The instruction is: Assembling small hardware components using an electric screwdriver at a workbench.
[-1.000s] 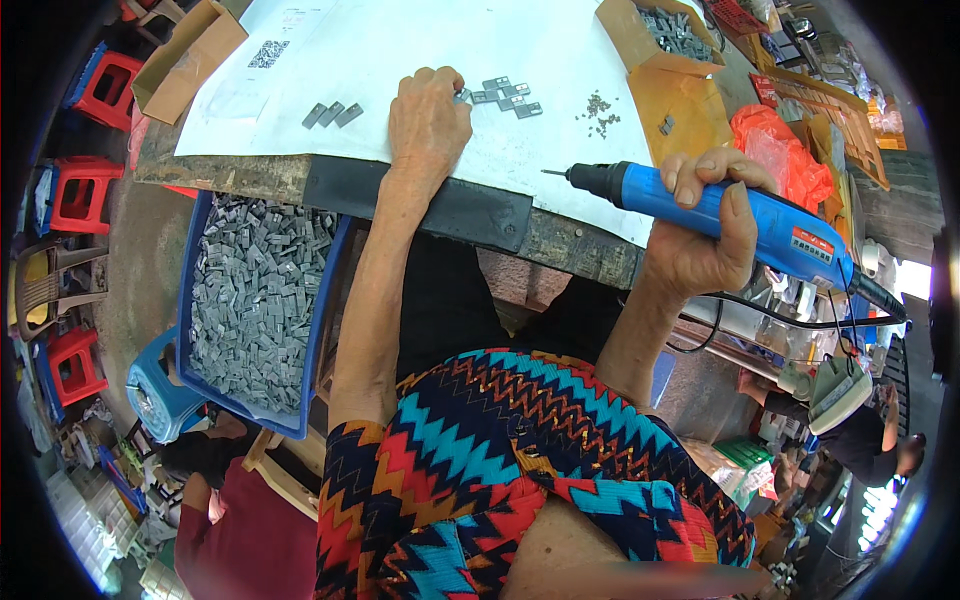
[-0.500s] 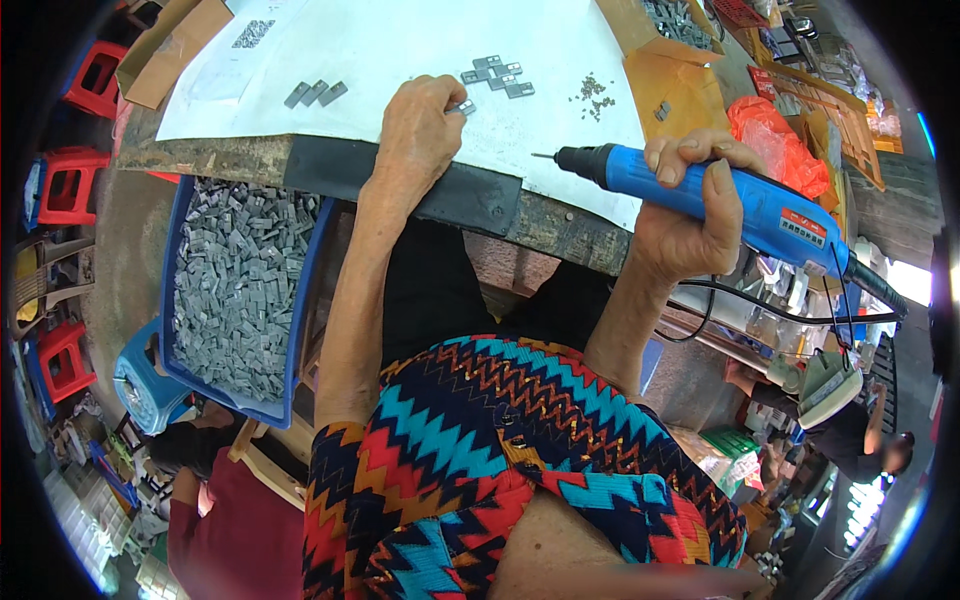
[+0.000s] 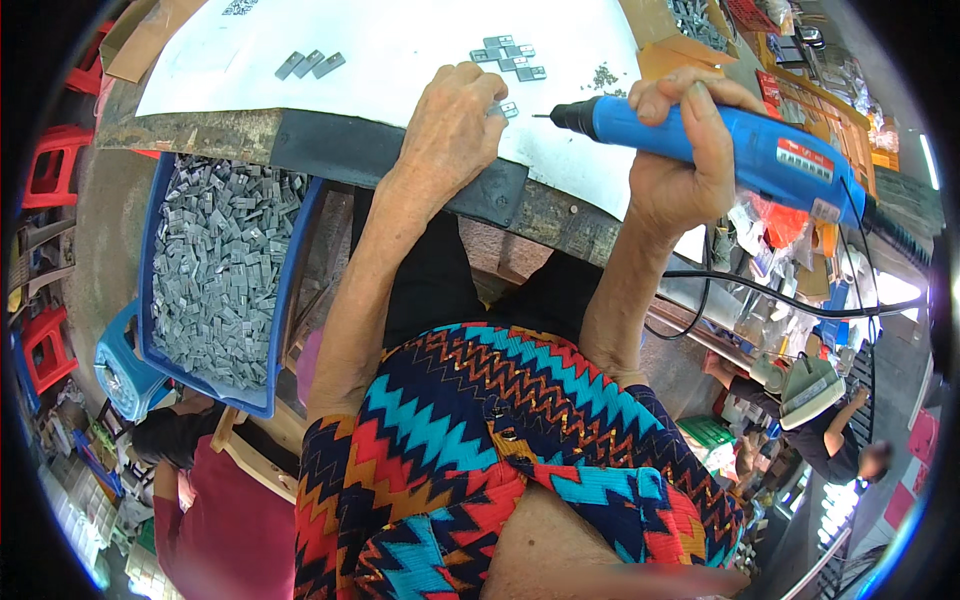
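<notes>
My left hand (image 3: 452, 130) is closed over the white sheet near the table's front edge, its thumb and fingertips pinching a small grey rectangular part (image 3: 509, 110). A blue electric screwdriver (image 3: 715, 135) lies in the grip of my right hand (image 3: 685, 165), held nearly level. Its thin bit points left toward the pinched part, with a short gap between them. Beyond my left hand, several similar grey parts (image 3: 508, 57) sit in a staggered cluster. Three more grey parts (image 3: 308, 65) lie in a row to the left. Tiny screws (image 3: 606, 78) are heaped at the right.
Below the table edge at left stands a blue bin (image 3: 275, 330) full of grey parts. A black strip (image 3: 330, 150) covers part of the wooden edge. The screwdriver's black cable (image 3: 800, 312) loops on the right. A person in a dark red top (image 3: 225, 510) sits at lower left.
My left hand has moved right with the grey part. The screwdriver's bit has dropped lower and now sits much closer to the part. The view has shifted slightly.
</notes>
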Action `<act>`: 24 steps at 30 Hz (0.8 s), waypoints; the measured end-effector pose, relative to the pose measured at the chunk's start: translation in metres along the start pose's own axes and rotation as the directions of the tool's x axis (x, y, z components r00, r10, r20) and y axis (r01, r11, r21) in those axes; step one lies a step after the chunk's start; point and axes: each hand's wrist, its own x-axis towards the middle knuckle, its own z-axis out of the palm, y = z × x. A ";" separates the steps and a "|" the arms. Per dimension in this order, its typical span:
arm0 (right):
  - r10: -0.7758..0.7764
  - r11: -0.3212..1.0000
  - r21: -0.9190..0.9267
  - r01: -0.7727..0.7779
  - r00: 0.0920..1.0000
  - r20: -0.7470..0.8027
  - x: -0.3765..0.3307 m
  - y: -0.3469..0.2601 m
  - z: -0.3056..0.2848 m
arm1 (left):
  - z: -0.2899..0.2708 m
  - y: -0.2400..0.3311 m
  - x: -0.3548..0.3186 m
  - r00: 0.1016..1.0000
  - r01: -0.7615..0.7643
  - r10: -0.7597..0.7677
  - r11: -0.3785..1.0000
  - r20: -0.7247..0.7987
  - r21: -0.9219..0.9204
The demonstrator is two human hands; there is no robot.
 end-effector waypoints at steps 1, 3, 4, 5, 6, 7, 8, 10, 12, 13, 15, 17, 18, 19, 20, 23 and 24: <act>0.011 1.000 -0.026 -0.011 1.000 0.010 0.002 0.002 0.002 | 0.000 0.001 0.000 1.000 0.017 -0.017 1.000 0.014 0.014; 0.034 0.999 -0.037 -0.035 0.999 -0.012 0.003 0.005 0.006 | 0.000 0.001 0.001 0.999 0.037 -0.038 0.999 0.027 0.026; 0.022 0.993 -0.115 -0.018 0.999 0.032 0.004 0.006 0.006 | 0.000 0.001 0.002 0.999 0.035 -0.036 0.999 0.037 0.034; 0.014 0.981 -0.192 0.002 0.997 0.078 0.005 0.008 0.007 | 0.000 0.001 0.002 0.998 0.032 -0.034 0.999 0.048 0.042; 0.017 0.981 -0.194 -0.001 0.997 0.080 0.005 0.010 0.009 | 0.001 0.001 0.002 0.998 0.035 -0.037 0.999 0.047 0.039; 0.029 0.989 -0.147 -0.020 0.997 0.065 0.006 0.013 0.011 | 0.002 0.000 0.002 0.999 0.034 -0.035 0.999 0.033 0.035; 0.043 0.994 -0.099 -0.037 0.998 0.051 0.007 0.016 0.013 | 0.002 0.000 0.002 0.999 0.033 -0.033 0.999 0.019 0.030; 0.040 0.994 -0.107 -0.032 0.997 0.066 0.008 0.019 0.016 | 0.003 0.001 0.002 0.999 0.041 -0.041 0.999 0.013 0.029; 0.036 0.993 -0.115 -0.027 0.996 0.080 0.009 0.021 0.018 | 0.002 0.001 0.003 0.999 0.048 -0.048 0.998 0.007 0.028; 0.043 0.990 -0.137 -0.033 0.996 0.073 0.008 0.022 0.019 | 0.002 0.001 0.003 0.998 0.057 -0.057 0.998 0.009 0.021; 0.052 0.986 -0.162 -0.040 0.996 0.067 0.009 0.024 0.020 | 0.002 0.001 0.003 0.998 0.068 -0.068 0.998 0.011 0.011; 0.021 0.986 -0.167 -0.002 0.994 0.109 0.010 0.026 0.019 | 0.003 0.001 0.003 0.997 0.074 -0.074 0.997 0.008 0.009; 0.023 0.986 -0.169 -0.004 0.994 0.110 0.010 0.027 0.020 | 0.003 0.001 0.003 0.997 0.076 -0.076 0.997 0.007 0.007; 0.015 0.987 -0.163 0.003 0.994 0.106 0.009 0.028 0.021 | 0.003 0.001 0.003 0.996 0.086 -0.086 0.996 0.014 0.013; 0.006 0.988 -0.156 0.010 0.995 0.103 0.009 0.029 0.022 | 0.003 0.001 0.003 0.995 0.095 -0.095 0.995 0.020 0.020; -0.005 0.987 -0.162 0.020 0.995 0.096 0.009 0.030 0.024 | 0.002 0.002 0.003 0.995 0.095 -0.095 0.995 0.018 0.029; -0.003 0.986 -0.163 0.019 0.995 0.097 0.009 0.030 0.023 | 0.003 0.002 0.003 0.995 0.096 -0.096 0.995 0.017 0.027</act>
